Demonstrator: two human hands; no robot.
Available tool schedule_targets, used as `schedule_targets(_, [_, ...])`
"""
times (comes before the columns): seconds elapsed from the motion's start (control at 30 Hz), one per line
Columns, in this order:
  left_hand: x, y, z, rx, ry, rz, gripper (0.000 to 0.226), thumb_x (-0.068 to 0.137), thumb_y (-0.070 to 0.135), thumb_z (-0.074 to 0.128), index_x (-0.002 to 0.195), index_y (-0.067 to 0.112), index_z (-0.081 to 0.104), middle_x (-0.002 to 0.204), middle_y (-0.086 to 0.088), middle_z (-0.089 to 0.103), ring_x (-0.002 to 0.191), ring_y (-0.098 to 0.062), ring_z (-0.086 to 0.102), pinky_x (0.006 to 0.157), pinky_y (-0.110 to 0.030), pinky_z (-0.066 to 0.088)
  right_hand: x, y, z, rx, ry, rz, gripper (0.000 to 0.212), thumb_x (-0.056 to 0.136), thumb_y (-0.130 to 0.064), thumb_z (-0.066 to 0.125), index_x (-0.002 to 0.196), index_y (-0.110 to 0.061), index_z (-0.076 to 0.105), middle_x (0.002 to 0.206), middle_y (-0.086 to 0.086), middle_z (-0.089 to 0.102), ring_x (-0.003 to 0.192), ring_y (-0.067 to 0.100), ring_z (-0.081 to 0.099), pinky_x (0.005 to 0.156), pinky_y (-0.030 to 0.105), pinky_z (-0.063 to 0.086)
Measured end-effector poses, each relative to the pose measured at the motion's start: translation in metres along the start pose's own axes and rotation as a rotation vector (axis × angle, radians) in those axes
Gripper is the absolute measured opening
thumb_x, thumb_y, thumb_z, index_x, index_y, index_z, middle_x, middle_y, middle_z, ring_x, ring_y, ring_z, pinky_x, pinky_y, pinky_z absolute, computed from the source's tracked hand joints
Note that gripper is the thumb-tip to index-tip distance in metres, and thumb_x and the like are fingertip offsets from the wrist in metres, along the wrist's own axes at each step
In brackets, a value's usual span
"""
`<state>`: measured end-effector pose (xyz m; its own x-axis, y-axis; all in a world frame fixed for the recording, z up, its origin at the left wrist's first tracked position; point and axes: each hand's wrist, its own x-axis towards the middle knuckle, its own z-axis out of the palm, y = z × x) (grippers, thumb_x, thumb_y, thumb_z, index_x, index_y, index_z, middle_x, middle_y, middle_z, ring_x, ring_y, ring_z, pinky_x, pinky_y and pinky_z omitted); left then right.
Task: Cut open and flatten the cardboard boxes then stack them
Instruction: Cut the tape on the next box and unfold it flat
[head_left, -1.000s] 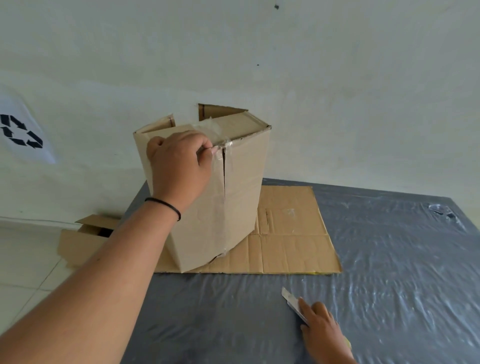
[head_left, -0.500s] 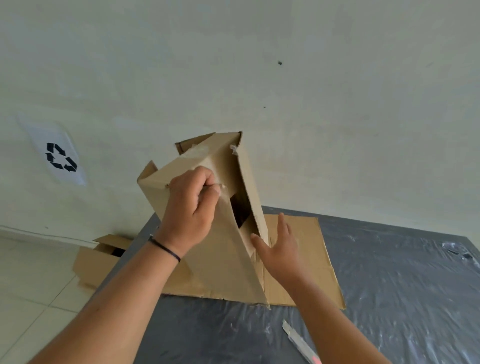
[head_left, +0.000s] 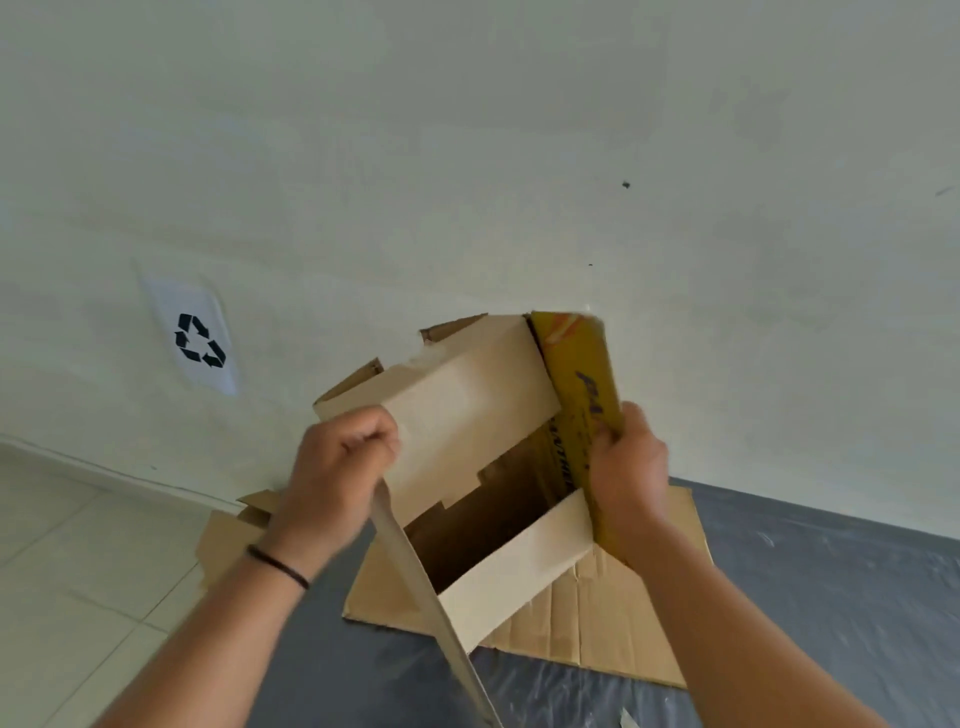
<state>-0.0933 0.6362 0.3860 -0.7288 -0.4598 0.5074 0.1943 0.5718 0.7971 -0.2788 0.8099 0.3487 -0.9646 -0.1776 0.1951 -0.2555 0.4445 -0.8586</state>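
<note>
The left hand (head_left: 337, 462) pinches a long strip of tape (head_left: 415, 577) that hangs down below it. The right hand (head_left: 628, 467) grips a yellow flap (head_left: 582, 374) of the cardboard box (head_left: 467, 410), held up between both hands. Under it, a flat cardboard sheet (head_left: 597, 608) lies on the table (head_left: 831, 597).

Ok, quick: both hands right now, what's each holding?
Left hand: closed, gripping the cut box by its plain panel.
Right hand: closed, gripping the box's yellow printed panel.
</note>
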Motion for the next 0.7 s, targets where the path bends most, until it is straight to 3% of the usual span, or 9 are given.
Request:
schedule_targets(0.07, [0.013, -0.001, -0.026, 0.137, -0.055, -0.208, 0.028, 0.069, 0.037, 0.044, 0.054, 0.014, 0.044, 0.055, -0.003, 0.040, 0.056, -0.023, 0.041, 0.059, -0.028, 0.034, 0.004, -0.019, -0.009, -0.007, 0.023, -0.095, 0.015, 0.097, -0.013, 0.039, 0.097, -0.018, 0.052, 0.083, 0.006, 0.061, 0.071, 0.023, 0.059, 0.059, 0.038, 0.052])
schedule_targets(0.13, [0.026, 0.004, -0.042, 0.351, -0.196, -0.420, 0.023, 0.082, 0.032, 0.051, 0.066, 0.017, 0.057, 0.067, -0.001, 0.056, 0.067, -0.030, 0.055, 0.068, -0.032, 0.043, 0.005, -0.038, -0.014, -0.084, 0.027, -0.241, 0.013, 0.097, -0.012, 0.041, 0.097, -0.016, 0.054, 0.081, 0.006, 0.060, 0.071, 0.027, 0.057, 0.057, 0.037, 0.048])
schedule_targets(0.2, [0.033, 0.009, -0.047, 0.597, -0.372, -0.541, 0.014, 0.088, 0.030, 0.057, 0.099, 0.024, 0.063, 0.095, 0.006, 0.061, 0.086, -0.018, 0.061, 0.074, -0.029, 0.047, 0.002, -0.058, -0.015, -0.171, 0.052, -0.388, 0.013, 0.095, -0.009, 0.043, 0.099, -0.013, 0.055, 0.082, 0.005, 0.058, 0.071, 0.026, 0.053, 0.056, 0.033, 0.041])
schedule_targets(0.23, [0.036, 0.010, -0.045, 0.732, -0.420, -0.540, 0.029, 0.086, 0.031, 0.060, 0.114, 0.023, 0.058, 0.108, 0.005, 0.058, 0.094, -0.016, 0.059, 0.077, -0.028, 0.047, 0.000, -0.067, -0.015, -0.208, 0.071, -0.460, 0.013, 0.095, -0.008, 0.044, 0.099, -0.012, 0.056, 0.081, 0.005, 0.057, 0.071, 0.026, 0.052, 0.057, 0.032, 0.038])
schedule_targets(0.37, [0.040, -0.006, -0.018, 0.919, -0.147, -0.346, 0.075, 0.076, 0.043, 0.070, 0.137, 0.012, 0.038, 0.133, -0.012, 0.042, 0.121, -0.031, 0.045, 0.098, -0.043, 0.043, -0.009, -0.093, -0.008, -0.349, 0.093, -0.700, 0.011, 0.089, 0.001, 0.048, 0.087, -0.004, 0.058, 0.070, 0.012, 0.057, 0.064, 0.032, 0.052, 0.054, 0.037, 0.042])
schedule_targets(0.5, [0.023, -0.041, 0.041, 0.770, -0.070, -0.484, 0.132, 0.060, 0.069, 0.072, 0.148, 0.014, -0.009, 0.156, -0.010, 0.003, 0.144, -0.032, 0.012, 0.109, -0.058, 0.025, -0.022, -0.092, 0.012, -0.419, -0.014, -0.768, 0.014, 0.087, 0.002, 0.048, 0.080, -0.004, 0.059, 0.067, 0.012, 0.057, 0.063, 0.032, 0.055, 0.055, 0.040, 0.046])
schedule_targets(0.6, [0.004, -0.064, 0.065, 0.742, 0.027, -0.507, 0.144, 0.054, 0.075, 0.071, 0.147, 0.012, -0.020, 0.158, -0.010, -0.013, 0.146, -0.032, 0.000, 0.109, -0.062, 0.021, -0.032, -0.086, 0.024, -0.431, -0.031, -0.783, 0.015, 0.082, 0.006, 0.052, 0.078, -0.006, 0.060, 0.062, 0.008, 0.056, 0.056, 0.029, 0.055, 0.050, 0.037, 0.045])
schedule_targets(0.7, [-0.005, -0.079, 0.066, 0.785, 0.052, -0.492, 0.138, 0.062, 0.066, 0.073, 0.147, 0.009, -0.021, 0.157, -0.012, -0.018, 0.146, -0.035, -0.003, 0.110, -0.060, 0.024, -0.036, -0.080, 0.032, -0.473, 0.013, -0.787, 0.020, 0.076, 0.008, 0.057, 0.072, -0.011, 0.058, 0.055, 0.002, 0.052, 0.052, 0.025, 0.051, 0.054, 0.033, 0.041])
